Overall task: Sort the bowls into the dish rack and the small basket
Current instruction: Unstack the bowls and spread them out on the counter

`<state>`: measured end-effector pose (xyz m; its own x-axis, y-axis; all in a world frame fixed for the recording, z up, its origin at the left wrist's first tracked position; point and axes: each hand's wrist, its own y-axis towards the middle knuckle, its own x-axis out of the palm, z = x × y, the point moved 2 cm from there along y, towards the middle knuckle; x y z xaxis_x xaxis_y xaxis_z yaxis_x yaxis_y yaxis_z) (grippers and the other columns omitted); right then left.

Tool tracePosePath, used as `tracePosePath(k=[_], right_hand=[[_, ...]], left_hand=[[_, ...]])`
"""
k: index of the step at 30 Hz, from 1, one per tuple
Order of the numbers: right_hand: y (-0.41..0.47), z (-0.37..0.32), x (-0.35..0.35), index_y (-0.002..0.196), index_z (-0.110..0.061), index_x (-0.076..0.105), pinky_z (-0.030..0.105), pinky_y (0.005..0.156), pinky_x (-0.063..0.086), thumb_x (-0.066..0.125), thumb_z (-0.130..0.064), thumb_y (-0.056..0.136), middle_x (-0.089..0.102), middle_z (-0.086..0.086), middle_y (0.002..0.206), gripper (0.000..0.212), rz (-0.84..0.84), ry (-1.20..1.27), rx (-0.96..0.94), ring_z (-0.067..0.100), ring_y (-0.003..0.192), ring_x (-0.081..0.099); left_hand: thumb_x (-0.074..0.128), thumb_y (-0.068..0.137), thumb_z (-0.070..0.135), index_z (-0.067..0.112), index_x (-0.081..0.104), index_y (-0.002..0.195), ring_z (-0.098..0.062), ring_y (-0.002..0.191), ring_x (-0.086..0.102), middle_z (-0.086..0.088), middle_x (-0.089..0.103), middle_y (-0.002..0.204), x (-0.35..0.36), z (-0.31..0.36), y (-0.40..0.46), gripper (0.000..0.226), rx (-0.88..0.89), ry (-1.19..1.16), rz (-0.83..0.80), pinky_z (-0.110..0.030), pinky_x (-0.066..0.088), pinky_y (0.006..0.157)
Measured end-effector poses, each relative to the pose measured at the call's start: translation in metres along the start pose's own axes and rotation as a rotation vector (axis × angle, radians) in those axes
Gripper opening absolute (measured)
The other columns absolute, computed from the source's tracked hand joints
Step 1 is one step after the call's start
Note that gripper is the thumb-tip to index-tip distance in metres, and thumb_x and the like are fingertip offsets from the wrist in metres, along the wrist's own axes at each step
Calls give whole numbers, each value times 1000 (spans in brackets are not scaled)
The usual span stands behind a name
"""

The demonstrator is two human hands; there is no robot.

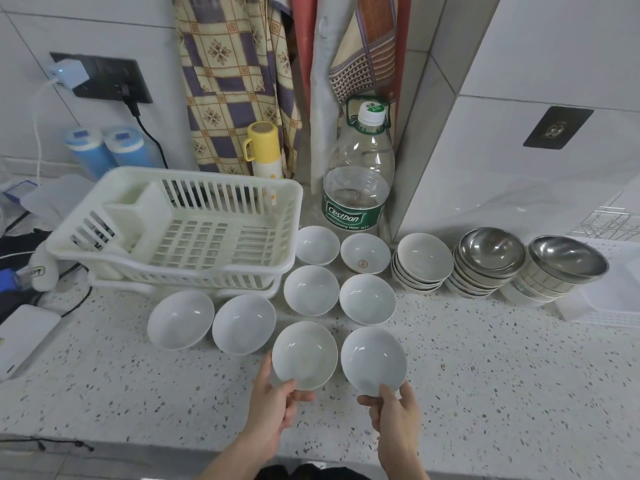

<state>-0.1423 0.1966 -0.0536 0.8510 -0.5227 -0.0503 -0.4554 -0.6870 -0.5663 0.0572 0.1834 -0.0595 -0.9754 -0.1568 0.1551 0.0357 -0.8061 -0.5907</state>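
Several white bowls lie spread on the speckled counter in front of an empty white dish rack [104,233]. My left hand [273,407] grips the near rim of one white bowl [304,355]. My right hand [391,417] grips the near rim of the white bowl beside it [372,358]. Further right stand a stack of white bowls [422,261] and two stacks topped with steel bowls [490,252] [568,259]. A white tray-like basket [609,306] sits at the far right, partly hidden behind the stacks.
A large water bottle [358,181] and a yellow flask [263,147] stand behind the bowls. Cables, a white box [24,334] and blue containers [110,150] crowd the left. A wire rack [613,223] sits at the far right. The counter's front edge runs just below my hands.
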Motion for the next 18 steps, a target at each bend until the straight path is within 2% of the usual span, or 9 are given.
tracePosePath(k=[12, 18], right_hand=[[5, 0, -4, 133, -13, 50, 19, 33, 26, 45, 0, 95, 67, 29, 63, 41, -65, -22, 2, 9, 30, 29], [10, 1, -4, 128, -15, 52, 19, 34, 24, 46, -2, 96, 68, 27, 64, 35, -95, -45, 20, 11, 30, 28]], left_hand=[[48, 98, 5, 49, 30, 144, -7, 33, 37, -26, 74, 83, -2, -7, 12, 66, -12, 21, 50, -18, 27, 32], [48, 99, 6, 51, 32, 141, -6, 33, 39, -24, 75, 82, -1, -8, 12, 64, -5, 26, 46, -19, 26, 33]])
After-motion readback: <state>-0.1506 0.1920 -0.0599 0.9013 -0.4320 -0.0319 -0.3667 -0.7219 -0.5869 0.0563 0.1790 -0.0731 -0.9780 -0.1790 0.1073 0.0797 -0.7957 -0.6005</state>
